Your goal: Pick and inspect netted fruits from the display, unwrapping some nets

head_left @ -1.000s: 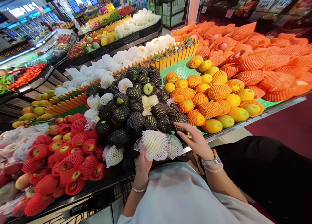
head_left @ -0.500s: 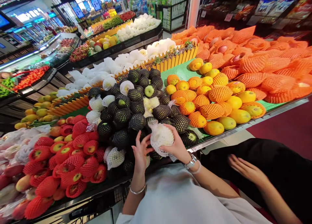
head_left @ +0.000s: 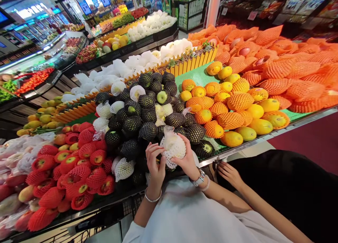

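Observation:
My right hand (head_left: 186, 160) grips a round fruit in a white foam net (head_left: 173, 146), with a clear plastic wrap bunched up at its top. Which fruit it is, the net hides. At the fruit's left side is my left hand (head_left: 155, 162), its fingers half bent and apart from the thumb; the fingertips reach the wrapping's edge or lie just beside it. Beneath and beyond both hands lies a heap of fruit in black foam nets (head_left: 132, 125), with a bare green apple (head_left: 161, 97) and some white-netted fruit (head_left: 124, 169) among it.
To the left are red-netted apples (head_left: 76, 174); to the right, orange-netted mangoes (head_left: 240, 101) and a large orange-netted pile (head_left: 290, 70). A yellow picket edging (head_left: 194, 63) runs behind. Another person's hand (head_left: 229, 174) is close by my right arm, near the stand's metal edge (head_left: 253, 139).
My left hand has closed in on the fruit, its fingers bending from a wider spread. The fruit has shifted slightly left. The other person's hand has moved left, toward the stand.

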Tool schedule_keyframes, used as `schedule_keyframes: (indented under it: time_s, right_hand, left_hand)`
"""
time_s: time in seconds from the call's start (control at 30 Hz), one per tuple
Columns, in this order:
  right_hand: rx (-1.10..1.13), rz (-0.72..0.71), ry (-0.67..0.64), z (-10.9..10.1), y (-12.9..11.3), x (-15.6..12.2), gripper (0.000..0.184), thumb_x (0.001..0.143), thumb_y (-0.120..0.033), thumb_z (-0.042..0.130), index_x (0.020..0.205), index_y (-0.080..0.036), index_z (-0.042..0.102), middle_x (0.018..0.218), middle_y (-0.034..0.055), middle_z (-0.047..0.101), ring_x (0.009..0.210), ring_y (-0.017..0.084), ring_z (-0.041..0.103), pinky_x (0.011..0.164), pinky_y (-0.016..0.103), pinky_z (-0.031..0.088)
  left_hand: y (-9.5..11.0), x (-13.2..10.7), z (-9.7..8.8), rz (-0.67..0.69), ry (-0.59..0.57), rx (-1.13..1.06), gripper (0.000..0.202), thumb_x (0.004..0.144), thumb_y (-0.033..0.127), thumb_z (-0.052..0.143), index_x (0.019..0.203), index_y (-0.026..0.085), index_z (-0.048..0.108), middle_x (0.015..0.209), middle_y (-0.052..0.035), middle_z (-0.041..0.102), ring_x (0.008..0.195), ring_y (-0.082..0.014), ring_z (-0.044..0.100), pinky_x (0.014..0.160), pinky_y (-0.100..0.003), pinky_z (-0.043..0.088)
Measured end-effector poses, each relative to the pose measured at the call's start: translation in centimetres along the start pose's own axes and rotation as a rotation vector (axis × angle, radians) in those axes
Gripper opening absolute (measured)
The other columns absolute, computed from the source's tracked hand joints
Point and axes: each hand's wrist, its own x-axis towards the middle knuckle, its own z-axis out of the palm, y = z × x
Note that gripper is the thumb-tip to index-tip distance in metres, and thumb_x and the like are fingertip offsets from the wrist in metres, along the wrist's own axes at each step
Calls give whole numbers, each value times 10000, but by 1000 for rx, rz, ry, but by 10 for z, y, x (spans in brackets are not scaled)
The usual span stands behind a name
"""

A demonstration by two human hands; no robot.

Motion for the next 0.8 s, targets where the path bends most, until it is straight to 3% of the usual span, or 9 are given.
schedule_keyframes:
  time_s: [0.1,0.27,0.37,0.47,0.67,0.8]
  right_hand:
    - [-25,3,4,-6,0,1,1009,622,-642,778,1395,-211,294,1428,155,403,1300,308,474,1142,466,369]
    - [-82,-27,5,-8,2,0,989,621,-601,805,1392,-208,327,1426,150,406,1323,313,445,1166,481,328]
    - [-100,-39,-6,-6,3,0,963,644,-595,795,1396,-209,333,1411,147,416,1319,311,445,1166,492,322]
    - [-133,-42,-15,-6,2,0,956,642,-608,792,1389,-214,345,1398,144,427,1300,308,460,1154,487,340]
    - [-209,-69,-26,-6,1,1,932,651,-633,779,1383,-226,370,1394,135,436,1294,305,457,1140,483,353]
    - [-256,-81,-34,-5,3,0,905,664,-624,775,1381,-234,383,1394,123,442,1298,298,452,1138,466,352]
  left_hand:
    - [2,13,-18,101,-170,136,257,975,356,438,896,227,646,804,-38,621,863,-207,537,1011,-415,381]
    - [11,26,-30,-81,-299,140,329,949,370,509,688,198,611,755,-47,608,823,-201,509,787,-325,413]
    - [15,24,-33,-201,-336,-16,231,917,335,569,743,185,588,821,-50,612,842,-181,540,771,-293,432]
    - [17,19,-34,-247,-296,-118,153,869,333,634,852,184,604,806,-41,579,779,-156,540,707,-255,437]
    - [21,27,-38,-183,-357,173,205,839,363,682,981,219,713,899,-61,634,877,-203,523,776,-302,427]
    - [20,30,-39,-178,-359,76,110,840,276,692,930,213,692,862,-41,622,822,-170,532,721,-267,426]
